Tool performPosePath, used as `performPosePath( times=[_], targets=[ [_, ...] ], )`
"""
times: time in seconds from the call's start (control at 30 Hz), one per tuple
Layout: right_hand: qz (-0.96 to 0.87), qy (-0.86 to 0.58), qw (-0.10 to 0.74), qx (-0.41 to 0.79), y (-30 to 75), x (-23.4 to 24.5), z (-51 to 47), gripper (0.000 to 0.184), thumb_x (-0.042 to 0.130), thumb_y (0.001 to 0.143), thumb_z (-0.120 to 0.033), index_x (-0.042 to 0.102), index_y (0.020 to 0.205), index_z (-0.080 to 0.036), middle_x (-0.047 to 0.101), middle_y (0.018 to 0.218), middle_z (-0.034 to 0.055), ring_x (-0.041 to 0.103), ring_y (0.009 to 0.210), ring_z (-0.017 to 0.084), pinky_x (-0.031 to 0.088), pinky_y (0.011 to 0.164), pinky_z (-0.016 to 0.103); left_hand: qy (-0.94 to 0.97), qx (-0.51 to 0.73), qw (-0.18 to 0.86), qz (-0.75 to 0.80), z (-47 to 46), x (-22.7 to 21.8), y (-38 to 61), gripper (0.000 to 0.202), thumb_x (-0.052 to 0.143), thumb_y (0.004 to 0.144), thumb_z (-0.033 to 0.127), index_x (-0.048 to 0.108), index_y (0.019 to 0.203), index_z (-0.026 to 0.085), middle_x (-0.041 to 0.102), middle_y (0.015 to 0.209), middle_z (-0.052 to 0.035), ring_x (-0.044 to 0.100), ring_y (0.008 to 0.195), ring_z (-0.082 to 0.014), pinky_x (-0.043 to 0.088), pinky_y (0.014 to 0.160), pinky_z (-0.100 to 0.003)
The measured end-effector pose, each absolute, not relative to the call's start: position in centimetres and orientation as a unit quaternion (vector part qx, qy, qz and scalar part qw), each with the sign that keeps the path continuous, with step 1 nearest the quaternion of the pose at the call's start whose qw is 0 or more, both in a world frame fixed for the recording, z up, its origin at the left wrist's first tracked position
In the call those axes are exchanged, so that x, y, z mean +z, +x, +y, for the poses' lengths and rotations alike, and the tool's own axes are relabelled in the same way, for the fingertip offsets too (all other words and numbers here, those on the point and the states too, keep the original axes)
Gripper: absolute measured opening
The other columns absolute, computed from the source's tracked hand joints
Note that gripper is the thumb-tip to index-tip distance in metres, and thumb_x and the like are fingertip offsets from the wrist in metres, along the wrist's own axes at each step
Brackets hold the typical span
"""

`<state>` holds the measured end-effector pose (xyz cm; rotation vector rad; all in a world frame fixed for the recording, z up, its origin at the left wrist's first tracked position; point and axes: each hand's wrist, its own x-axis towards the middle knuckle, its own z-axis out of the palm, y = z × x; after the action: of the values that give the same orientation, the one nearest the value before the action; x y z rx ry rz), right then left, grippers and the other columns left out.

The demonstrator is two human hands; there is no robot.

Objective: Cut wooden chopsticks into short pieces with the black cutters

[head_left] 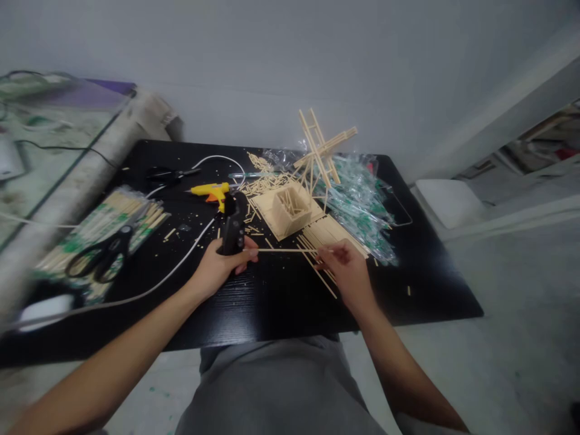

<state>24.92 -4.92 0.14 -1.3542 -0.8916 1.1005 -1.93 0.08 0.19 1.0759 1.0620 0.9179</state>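
A thin wooden stick point(285, 250) runs level between my two hands above the near part of the table. My left hand point(224, 263) is closed around a black tool with a thick handle point(233, 225), whose kind I cannot make out, and its fingers meet the stick's left end. My right hand point(342, 266) pinches the stick near its other end. Just beyond lies a row of loose wooden sticks point(338, 232). Behind them stands a wooden base with a square box point(292, 208) on it, and a stick-built frame with crossed arms point(319, 148) rises at its back.
A yellow glue gun point(211, 190) lies left of centre with its white cable. Black-handled scissors point(102, 257) rest on packed sticks point(122, 211) at the left. Plastic-wrapped sticks point(362, 199) are heaped at the right. Short offcuts point(267, 181) litter the black table point(408, 272).
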Motion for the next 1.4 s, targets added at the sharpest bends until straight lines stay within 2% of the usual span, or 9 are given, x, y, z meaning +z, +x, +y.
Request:
performPosePath(
  times=[0.13,0.27,0.5,0.67,0.8,0.9,1.03,1.13,1.4],
  targets=[
    [-0.554,-0.644,0.408,0.334,26.6,-0.1,-5.5,0.025,0.078,0.084,-0.042,0.071,0.075,-0.020,0.073,0.072,0.0024,0.065,0.061,0.018,0.054,0.062,0.032,0.435,0.457,0.621,0.464,0.5,0.6,-2.3,0.031,0.089,0.070,0.032,0.074,0.091,0.013,0.074,0.075,-0.0057,0.052,0.049,-0.0095,0.040,0.049,-0.025],
    [-0.636,-0.661,0.303,0.260,27.0,-0.4,-5.9,0.004,0.074,0.085,-0.022,0.072,0.082,-0.020,0.076,0.081,0.0041,0.069,0.072,0.021,0.053,0.073,0.034,0.473,0.488,0.565,0.468,0.6,0.8,-2.8,0.026,0.084,0.079,0.036,0.073,0.088,0.015,0.072,0.073,-0.0039,0.050,0.049,-0.0089,0.040,0.051,-0.026],
    [-0.685,-0.670,0.201,0.203,25.4,-1.9,-6.9,0.017,0.060,0.091,-0.008,0.065,0.102,-0.020,0.074,0.092,0.0089,0.070,0.085,0.025,0.052,0.079,0.037,0.540,0.482,0.496,0.480,0.9,1.0,-3.2,0.025,0.077,0.087,0.038,0.069,0.078,0.016,0.065,0.064,-0.0002,0.051,0.051,-0.0095,0.041,0.055,-0.026],
    [-0.721,-0.604,0.267,0.210,24.6,-0.1,-6.9,0.025,0.047,0.097,-0.009,0.064,0.111,-0.019,0.070,0.107,0.0160,0.067,0.101,0.031,0.054,0.090,0.048,0.561,0.445,0.479,0.507,0.8,2.0,-3.0,0.026,0.077,0.085,0.041,0.068,0.077,0.017,0.060,0.057,0.0021,0.051,0.050,-0.0105,0.042,0.055,-0.025],
    [-0.726,-0.514,0.334,0.312,23.1,3.0,-5.9,0.025,0.045,0.103,-0.015,0.067,0.110,-0.023,0.068,0.107,0.0098,0.068,0.097,0.024,0.055,0.090,0.041,0.616,0.420,0.421,0.516,0.6,4.1,-2.7,0.028,0.077,0.084,0.045,0.071,0.079,0.018,0.063,0.062,0.0021,0.055,0.054,-0.0121,0.044,0.056,-0.025],
    [-0.729,-0.473,0.349,0.350,21.4,4.1,-4.5,0.015,0.055,0.101,-0.019,0.069,0.100,-0.023,0.072,0.101,0.0077,0.069,0.096,0.023,0.055,0.089,0.039,0.683,0.413,0.332,0.503,0.6,6.3,-2.1,0.026,0.077,0.085,0.045,0.072,0.083,0.019,0.065,0.066,0.0026,0.057,0.059,-0.0129,0.046,0.060,-0.026],
    [-0.663,-0.440,0.419,0.437,19.9,3.8,-2.7,0.008,0.066,0.097,-0.029,0.071,0.102,-0.025,0.080,0.100,0.0036,0.076,0.094,0.022,0.058,0.086,0.037,0.741,0.414,0.243,0.469,0.9,8.6,-0.9,0.021,0.076,0.085,0.041,0.074,0.084,0.019,0.069,0.072,0.0019,0.061,0.066,-0.0142,0.048,0.067,-0.027],
    [-0.621,-0.436,0.457,0.463,19.5,3.2,-1.9,0.012,0.074,0.091,-0.036,0.074,0.096,-0.025,0.081,0.094,0.0018,0.078,0.091,0.023,0.061,0.086,0.038,0.744,0.425,0.235,0.460,1.2,9.2,0.0,0.020,0.075,0.087,0.040,0.075,0.087,0.020,0.072,0.075,0.0012,0.063,0.068,-0.0146,0.050,0.070,-0.027],
    [-0.649,-0.418,0.442,0.457,19.7,0.8,-0.6,0.012,0.079,0.087,-0.036,0.080,0.091,-0.024,0.081,0.090,0.0007,0.075,0.083,0.021,0.060,0.082,0.035,0.725,0.434,0.295,0.447,0.8,7.9,0.5,0.018,0.076,0.086,0.036,0.074,0.090,0.019,0.076,0.085,-0.0001,0.069,0.077,-0.0160,0.055,0.077,-0.028]
  ],
)
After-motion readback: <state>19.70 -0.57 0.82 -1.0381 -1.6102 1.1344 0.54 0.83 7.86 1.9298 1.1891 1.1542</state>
